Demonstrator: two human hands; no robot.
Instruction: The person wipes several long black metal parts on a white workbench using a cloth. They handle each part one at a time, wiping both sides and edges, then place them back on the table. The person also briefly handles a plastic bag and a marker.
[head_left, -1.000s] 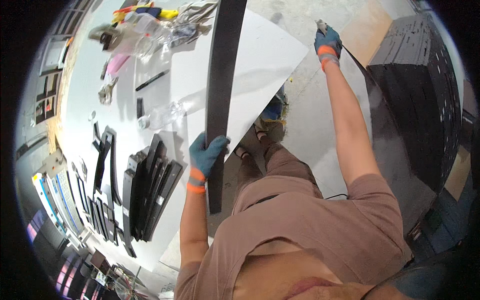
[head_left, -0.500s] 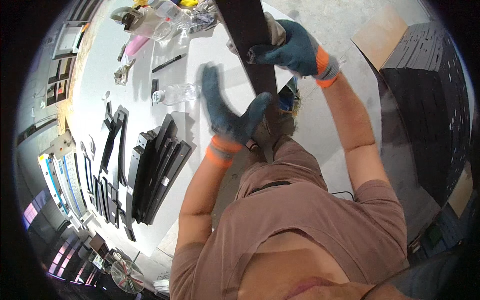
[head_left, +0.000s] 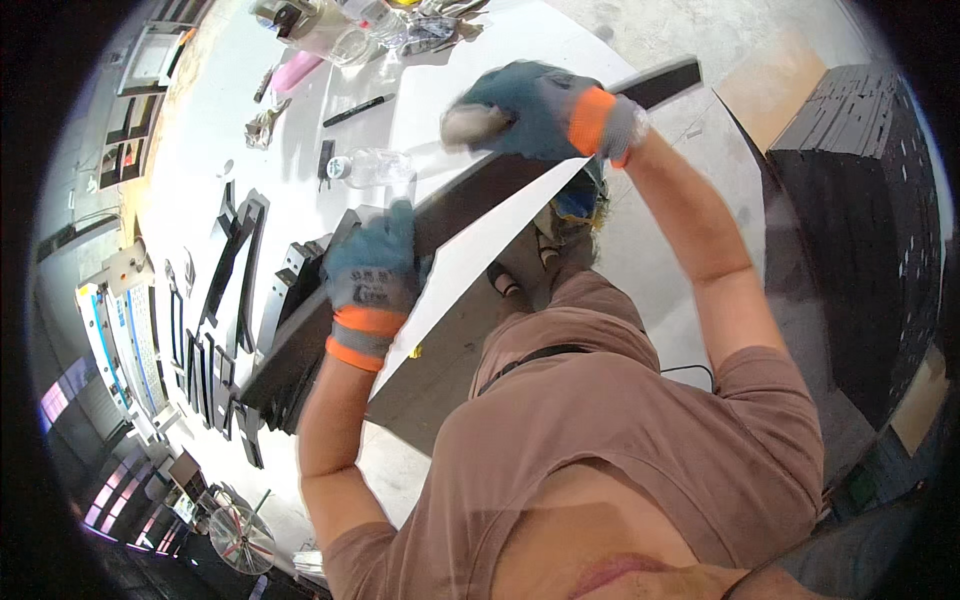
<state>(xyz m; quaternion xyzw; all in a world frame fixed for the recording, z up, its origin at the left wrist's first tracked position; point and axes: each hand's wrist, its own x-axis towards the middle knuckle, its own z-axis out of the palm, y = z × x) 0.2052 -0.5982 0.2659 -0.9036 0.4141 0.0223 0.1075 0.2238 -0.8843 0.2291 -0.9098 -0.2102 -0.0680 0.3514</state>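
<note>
A long dark bar (head_left: 470, 205) lies slantwise across the near edge of the white table (head_left: 430, 80), from the lower left to the upper right. Gloved in teal with an orange cuff, my left hand (head_left: 372, 262) is closed round its left part. My right hand (head_left: 530, 110), gloved alike and slightly blurred, holds a greyish rag (head_left: 475, 125) at the bar's far side, toward its right end. The fingertips in the rag are partly hidden. Below the bar's left end are several black bars (head_left: 290, 268), partly covered by it.
A clear plastic bottle (head_left: 375, 168) lies beyond the bar, with a black pen (head_left: 355, 110) farther off. Bottles and crumpled cloths (head_left: 430, 35) crowd the far end. Thin black pieces (head_left: 230, 270) lie at the left. A tall dark stack (head_left: 850, 190) stands on the right.
The bar has swung from nearly upright in view to a slant, its near end now at the left. My left hand, open before, has closed on it. My right hand has moved left with the rag.
</note>
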